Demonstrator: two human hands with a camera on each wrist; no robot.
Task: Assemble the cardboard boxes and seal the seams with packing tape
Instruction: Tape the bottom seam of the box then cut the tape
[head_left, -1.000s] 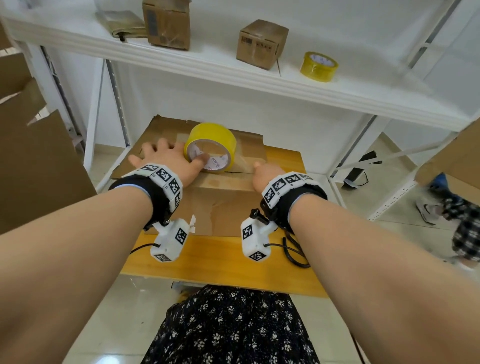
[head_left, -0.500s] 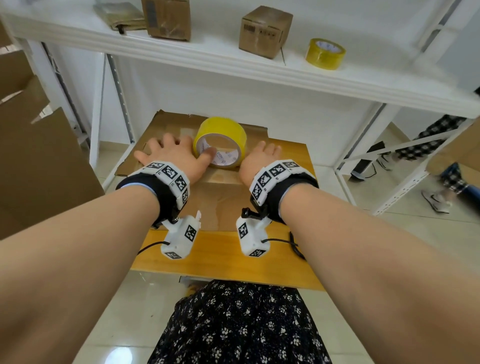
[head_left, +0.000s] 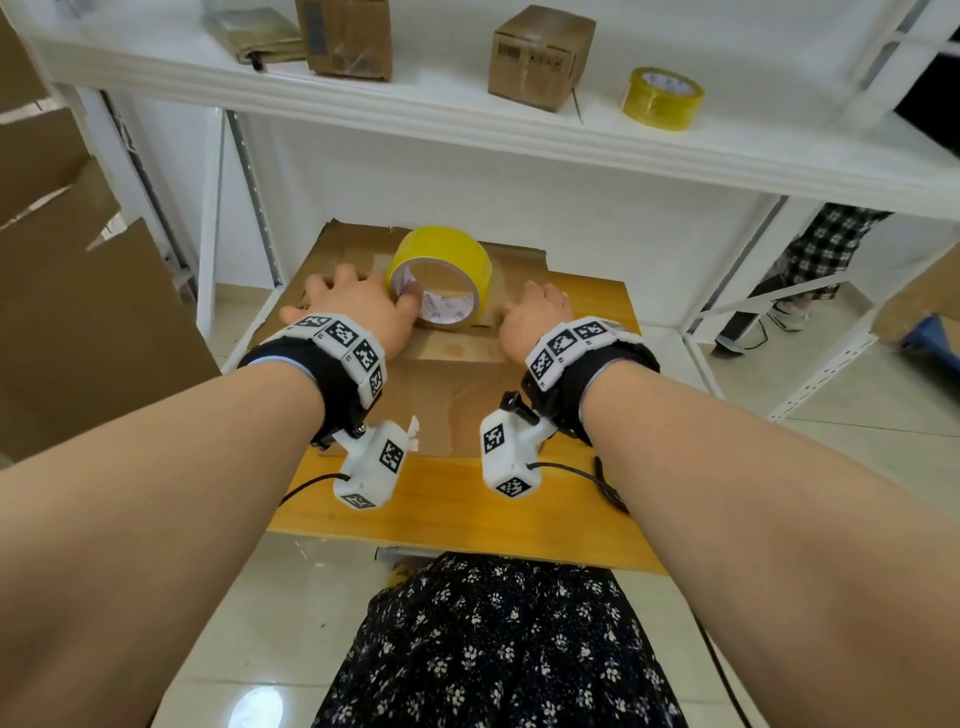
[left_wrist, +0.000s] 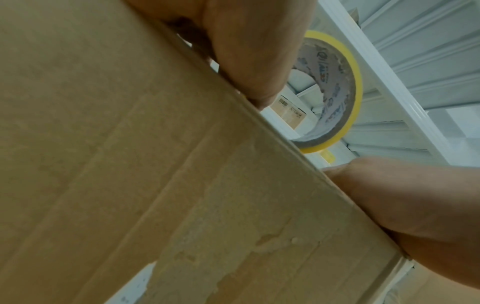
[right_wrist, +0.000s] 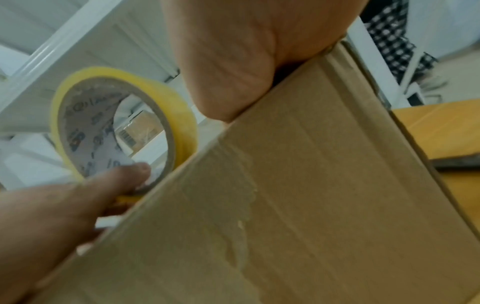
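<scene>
Right hand (head_left: 535, 317) has shifted from box edge up onto top, fingers straight, flat on cardboard box (head_left: 447, 395). Left hand (head_left: 358, 312) still flat on top, thumb touching tape roll (head_left: 441, 278) standing on edge between hands. Likely smoothing just-taped seam. Box sits on wooden table (head_left: 452, 514); white shelf (head_left: 467, 124) above holds small boxes, second roll.

Left hand (head_left: 358, 306): fingertips past the knuckles hid behind hand's own back in head view; thumb tip sat inside the tape roll (head_left: 440, 283), contact w/ core unclear. Right hand (head_left: 535, 319): fingertips hid over far edge of cardboard box (head_left: 447, 384). Wrist views blurred; roll's core print unreadable. Box's underside beneath both palms wasn't visible.
</scene>
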